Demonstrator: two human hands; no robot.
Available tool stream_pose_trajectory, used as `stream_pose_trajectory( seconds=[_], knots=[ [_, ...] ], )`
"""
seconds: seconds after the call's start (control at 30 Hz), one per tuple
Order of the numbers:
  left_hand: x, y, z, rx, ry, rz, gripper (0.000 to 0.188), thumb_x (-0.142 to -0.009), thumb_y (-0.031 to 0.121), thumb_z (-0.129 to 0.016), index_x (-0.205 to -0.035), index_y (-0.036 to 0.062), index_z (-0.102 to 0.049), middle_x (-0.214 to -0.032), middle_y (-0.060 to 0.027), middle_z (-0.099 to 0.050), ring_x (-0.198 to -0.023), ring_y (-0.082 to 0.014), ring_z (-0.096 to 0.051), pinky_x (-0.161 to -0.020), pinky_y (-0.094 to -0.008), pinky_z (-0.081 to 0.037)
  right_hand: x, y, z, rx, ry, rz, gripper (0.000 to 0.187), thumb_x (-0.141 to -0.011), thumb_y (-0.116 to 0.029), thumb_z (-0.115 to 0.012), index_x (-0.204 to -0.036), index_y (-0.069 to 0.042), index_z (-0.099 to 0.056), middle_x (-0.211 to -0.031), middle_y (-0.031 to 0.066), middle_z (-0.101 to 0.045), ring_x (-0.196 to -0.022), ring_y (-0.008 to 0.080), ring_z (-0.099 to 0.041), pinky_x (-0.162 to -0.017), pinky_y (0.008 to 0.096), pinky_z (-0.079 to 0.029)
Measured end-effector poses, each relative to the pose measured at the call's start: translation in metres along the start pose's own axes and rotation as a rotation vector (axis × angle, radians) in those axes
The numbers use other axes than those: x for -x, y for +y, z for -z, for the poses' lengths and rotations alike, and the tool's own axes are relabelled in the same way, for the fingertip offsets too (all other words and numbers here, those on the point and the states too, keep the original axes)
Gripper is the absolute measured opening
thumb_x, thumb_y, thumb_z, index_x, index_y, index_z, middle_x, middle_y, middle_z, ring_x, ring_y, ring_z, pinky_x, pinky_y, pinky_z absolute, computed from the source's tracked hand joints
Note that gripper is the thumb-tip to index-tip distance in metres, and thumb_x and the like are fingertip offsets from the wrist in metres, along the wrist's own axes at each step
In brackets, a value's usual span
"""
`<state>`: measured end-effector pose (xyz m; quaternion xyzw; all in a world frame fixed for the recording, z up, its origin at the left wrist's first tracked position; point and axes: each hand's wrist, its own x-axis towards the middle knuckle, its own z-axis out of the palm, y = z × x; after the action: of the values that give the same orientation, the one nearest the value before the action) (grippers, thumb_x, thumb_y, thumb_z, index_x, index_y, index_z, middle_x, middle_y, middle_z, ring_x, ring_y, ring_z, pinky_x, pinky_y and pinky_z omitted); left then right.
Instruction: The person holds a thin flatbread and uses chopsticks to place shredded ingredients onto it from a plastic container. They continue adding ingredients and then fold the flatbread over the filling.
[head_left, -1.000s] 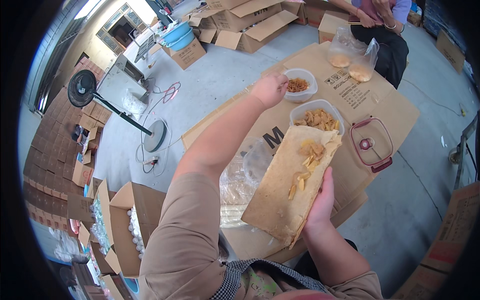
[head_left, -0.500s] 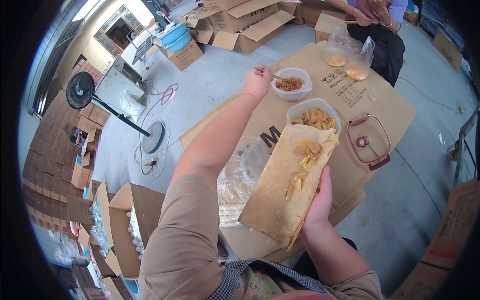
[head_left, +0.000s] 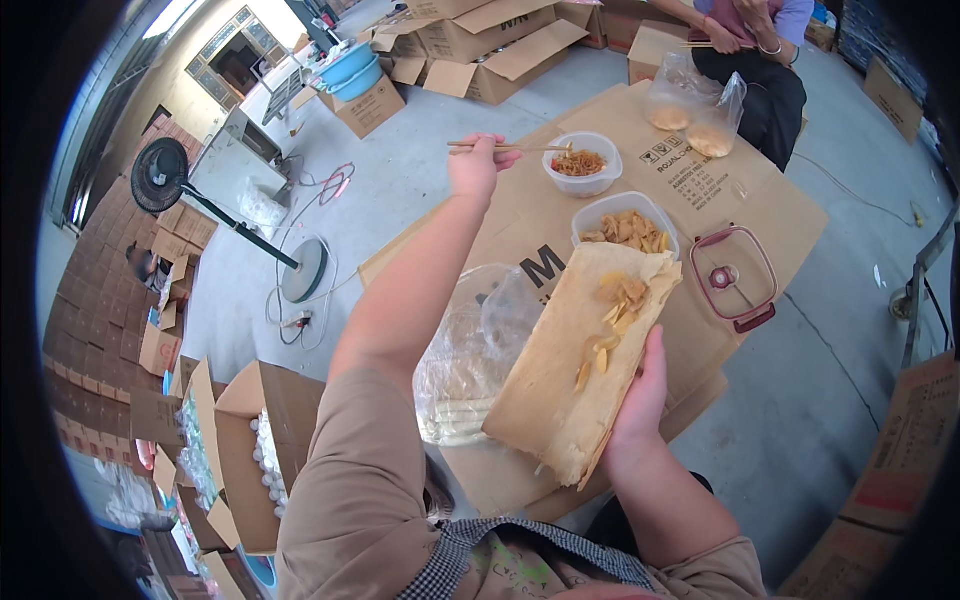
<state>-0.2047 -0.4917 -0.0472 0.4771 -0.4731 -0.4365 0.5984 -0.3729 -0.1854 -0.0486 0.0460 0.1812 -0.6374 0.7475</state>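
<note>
Both our hands are busy: our left hand [head_left: 474, 171] is curled round chopsticks [head_left: 532, 149], tips over the bowl [head_left: 584, 186] of shreds [head_left: 586, 164]; our right hand [head_left: 638, 415], thumb on top, grips the topped flatbread [head_left: 553, 375] near the tub [head_left: 667, 222].

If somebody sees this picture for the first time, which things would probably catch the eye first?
Probably the large flatbread at the centre, held in the right hand with yellowish food pieces on it. Next, the left hand holds chopsticks out over the tub of shredded food on the cardboard. Away to the left, a dark standing fan leans across the view.
</note>
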Motion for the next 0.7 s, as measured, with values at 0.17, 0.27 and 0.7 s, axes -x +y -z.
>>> stream_pose_trajectory(
  seconds=[0.17, 0.27, 0.7],
  knots=[
    [0.045, 0.054, 0.016, 0.114, -0.033, -0.002, 0.016, -0.096, 0.01, -0.05, -0.097, -0.0042, -0.058, -0.098, -0.0158, -0.065, -0.08, -0.0296, -0.071, -0.072, -0.0364, -0.06, -0.001, 0.001, 0.005, 0.012, -0.015, 0.019, 0.063, -0.102, -0.054, -0.035, -0.146, -0.009, -0.039, -0.143, 0.01, -0.048, -0.129, 0.0269, -0.048, -0.11, 0.041, -0.037],
    [0.088, 0.096, 0.034, 0.179, -0.166, 0.017, 0.017, -0.097, 0.012, -0.05, -0.098, -0.0035, -0.058, -0.099, -0.0156, -0.065, -0.084, -0.0302, -0.071, -0.074, -0.0384, -0.06, -0.002, -0.005, 0.006, 0.0, -0.044, 0.04, 0.063, -0.102, -0.055, -0.035, -0.145, -0.01, -0.039, -0.141, 0.0101, -0.05, -0.128, 0.0272, -0.049, -0.109, 0.0416, -0.038],
    [0.226, 0.147, 0.094, 0.131, -0.479, 0.128, 0.021, -0.099, 0.01, -0.047, -0.101, -0.0072, -0.058, -0.099, -0.0197, -0.066, -0.081, -0.0298, -0.071, -0.076, -0.0375, -0.062, 0.014, -0.002, -0.002, 0.047, -0.026, 0.039, 0.065, -0.1, -0.058, -0.03, -0.145, -0.012, -0.04, -0.139, 0.012, -0.051, -0.124, 0.0288, -0.053, -0.104, 0.0447, -0.045]
  ],
)
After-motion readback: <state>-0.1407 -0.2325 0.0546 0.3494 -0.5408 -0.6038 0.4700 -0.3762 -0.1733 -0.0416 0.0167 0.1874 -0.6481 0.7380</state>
